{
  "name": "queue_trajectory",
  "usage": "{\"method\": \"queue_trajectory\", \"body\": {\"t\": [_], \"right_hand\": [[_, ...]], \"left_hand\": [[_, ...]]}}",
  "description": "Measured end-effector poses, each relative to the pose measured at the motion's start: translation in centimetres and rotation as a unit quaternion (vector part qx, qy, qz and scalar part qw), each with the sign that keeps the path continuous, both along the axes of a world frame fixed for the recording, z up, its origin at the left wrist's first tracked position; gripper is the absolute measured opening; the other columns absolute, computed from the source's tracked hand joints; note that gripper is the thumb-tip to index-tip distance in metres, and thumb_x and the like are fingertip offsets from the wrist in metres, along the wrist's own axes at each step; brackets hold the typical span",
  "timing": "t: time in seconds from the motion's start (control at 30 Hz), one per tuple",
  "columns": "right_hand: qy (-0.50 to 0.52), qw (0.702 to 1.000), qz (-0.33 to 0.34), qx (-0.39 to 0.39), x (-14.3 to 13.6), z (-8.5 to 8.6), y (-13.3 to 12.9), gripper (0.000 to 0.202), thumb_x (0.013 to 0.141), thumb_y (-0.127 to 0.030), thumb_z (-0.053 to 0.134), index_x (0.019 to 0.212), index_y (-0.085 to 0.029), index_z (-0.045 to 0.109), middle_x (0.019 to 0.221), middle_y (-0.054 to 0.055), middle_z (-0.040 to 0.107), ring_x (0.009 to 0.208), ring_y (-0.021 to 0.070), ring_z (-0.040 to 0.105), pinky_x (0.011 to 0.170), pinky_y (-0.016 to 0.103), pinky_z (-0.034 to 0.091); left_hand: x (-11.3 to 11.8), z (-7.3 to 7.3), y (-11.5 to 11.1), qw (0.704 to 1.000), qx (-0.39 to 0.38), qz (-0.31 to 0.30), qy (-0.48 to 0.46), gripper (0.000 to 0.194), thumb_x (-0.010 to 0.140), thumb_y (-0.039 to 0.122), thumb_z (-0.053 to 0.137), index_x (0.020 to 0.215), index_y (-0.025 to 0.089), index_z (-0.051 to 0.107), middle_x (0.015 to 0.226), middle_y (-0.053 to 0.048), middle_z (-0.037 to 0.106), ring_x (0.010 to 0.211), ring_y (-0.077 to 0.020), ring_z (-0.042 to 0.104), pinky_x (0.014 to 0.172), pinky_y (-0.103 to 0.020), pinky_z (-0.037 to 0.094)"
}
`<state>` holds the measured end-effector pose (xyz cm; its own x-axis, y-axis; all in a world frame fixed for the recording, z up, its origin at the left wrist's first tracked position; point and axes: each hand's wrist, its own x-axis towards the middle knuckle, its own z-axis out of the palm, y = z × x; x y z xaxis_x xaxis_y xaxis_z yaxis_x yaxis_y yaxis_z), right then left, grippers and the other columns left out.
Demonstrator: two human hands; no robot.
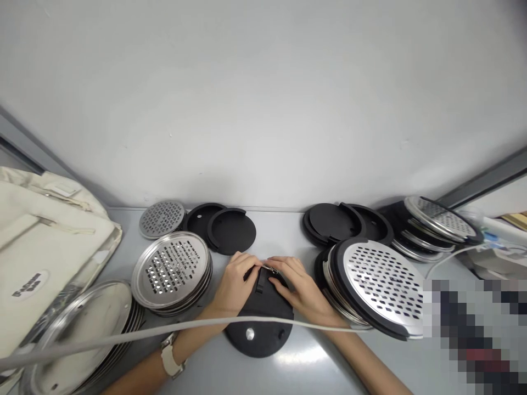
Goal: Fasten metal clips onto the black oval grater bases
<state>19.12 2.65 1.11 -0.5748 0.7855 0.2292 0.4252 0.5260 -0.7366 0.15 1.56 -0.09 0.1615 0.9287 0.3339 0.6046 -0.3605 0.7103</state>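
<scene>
Both hands meet at the far edge of a round black disc (261,323), which lies on the grey table in front of me. My left hand (236,280) is closed, its fingertips pinching at a small metal piece (269,269) near that edge. Around the other side of the same piece, my right hand (298,285) is closed too, its thumb over the disc. The fingertips partly hide the metal piece. Perforated metal plates are stacked on the left (171,271), and another perforated plate (382,282) rests tilted on a stack at the right.
A white cable (222,321) crosses above my forearms. Black round holders sit at the back left (233,230) and back right (337,222). Plain metal plates (86,323) and a cream bag (45,247) stand at the left. More plates (440,219) are piled at the far right.
</scene>
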Motion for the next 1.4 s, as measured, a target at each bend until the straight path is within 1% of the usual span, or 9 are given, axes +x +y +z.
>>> {"method": "queue_trajectory", "body": {"t": [0.13,0.27,0.47,0.67,0.73,0.83,0.9,1.07,1.4], "right_hand": [[0.001,0.998,0.029,0.053,0.0,-1.2,0.0,0.036,0.096,-0.016,0.040,0.129,-0.029,0.047,0.117,0.005,0.060,0.110,0.0198,0.052,0.096,0.039,0.043],[0.014,0.997,0.022,0.067,0.0,-1.8,-0.1,0.033,0.097,-0.015,0.038,0.125,-0.027,0.051,0.112,0.005,0.062,0.104,0.0186,0.056,0.092,0.036,0.047],[0.020,0.998,-0.007,0.054,0.0,-1.7,-0.2,0.030,0.098,-0.018,0.036,0.119,-0.026,0.055,0.103,0.006,0.064,0.097,0.0198,0.059,0.087,0.037,0.051],[0.027,0.998,-0.003,0.056,0.1,-2.0,0.0,0.033,0.098,-0.020,0.034,0.124,-0.028,0.052,0.112,0.006,0.063,0.104,0.0213,0.058,0.092,0.042,0.049],[0.028,0.998,-0.004,0.060,0.1,-2.0,-0.1,0.033,0.098,-0.019,0.034,0.124,-0.028,0.052,0.110,0.006,0.063,0.103,0.0212,0.058,0.091,0.041,0.050],[0.026,0.998,0.000,0.062,0.1,-1.9,-0.2,0.033,0.097,-0.016,0.036,0.124,-0.028,0.051,0.110,0.006,0.063,0.102,0.0204,0.057,0.091,0.039,0.049],[0.023,0.998,0.004,0.060,0.0,-1.9,-0.4,0.034,0.097,-0.016,0.036,0.125,-0.028,0.050,0.112,0.006,0.062,0.104,0.0200,0.056,0.092,0.039,0.048],[0.013,0.998,-0.003,0.061,-0.1,-1.7,-0.7,0.034,0.097,-0.016,0.036,0.127,-0.027,0.048,0.114,0.007,0.059,0.106,0.0204,0.055,0.094,0.039,0.047],[0.000,0.997,-0.022,0.073,-0.3,-1.6,-0.8,0.028,0.097,-0.018,0.036,0.119,-0.026,0.052,0.104,0.009,0.059,0.098,0.0219,0.057,0.088,0.040,0.049]], "left_hand": [[0.0,-0.1,-0.1,1.000,0.012,0.009,0.004,0.015,0.087,0.009,0.053,0.083,0.020,0.063,0.082,-0.001,0.065,0.084,-0.0189,0.054,0.079,-0.033,0.045],[0.0,-0.4,-0.1,1.000,0.024,-0.001,0.002,0.016,0.089,0.013,0.052,0.087,0.020,0.066,0.086,-0.002,0.067,0.086,-0.0187,0.055,0.081,-0.034,0.046],[-0.1,-0.3,-0.2,0.999,0.023,-0.020,0.043,0.018,0.091,0.013,0.050,0.091,0.021,0.066,0.089,-0.002,0.066,0.088,-0.0187,0.053,0.085,-0.037,0.043],[-0.1,-0.7,-0.2,0.998,0.040,-0.018,0.043,0.022,0.092,0.012,0.048,0.099,0.023,0.066,0.090,-0.003,0.063,0.088,-0.0182,0.053,0.085,-0.036,0.043],[-0.1,-0.8,-0.2,0.998,0.043,-0.016,0.048,0.022,0.092,0.012,0.049,0.099,0.023,0.066,0.088,-0.002,0.063,0.086,-0.0179,0.053,0.085,-0.036,0.042],[0.1,-0.5,-0.3,0.997,0.041,-0.004,0.058,0.021,0.092,0.011,0.048,0.101,0.021,0.063,0.093,-0.002,0.064,0.089,-0.0184,0.052,0.087,-0.036,0.040],[0.1,-0.1,-0.4,0.997,0.035,-0.002,0.069,0.019,0.092,0.010,0.047,0.098,0.021,0.062,0.093,-0.003,0.063,0.090,-0.0187,0.052,0.086,-0.036,0.039],[0.2,0.5,-0.4,0.996,0.013,-0.018,0.086,0.018,0.093,0.011,0.045,0.085,0.019,0.059,0.084,-0.001,0.061,0.084,-0.0181,0.051,0.082,-0.034,0.037],[0.0,0.5,-0.5,0.996,0.026,-0.051,0.071,0.023,0.094,0.012,0.042,0.087,0.021,0.062,0.087,-0.002,0.062,0.085,-0.0176,0.052,0.082,-0.034,0.040]]}}
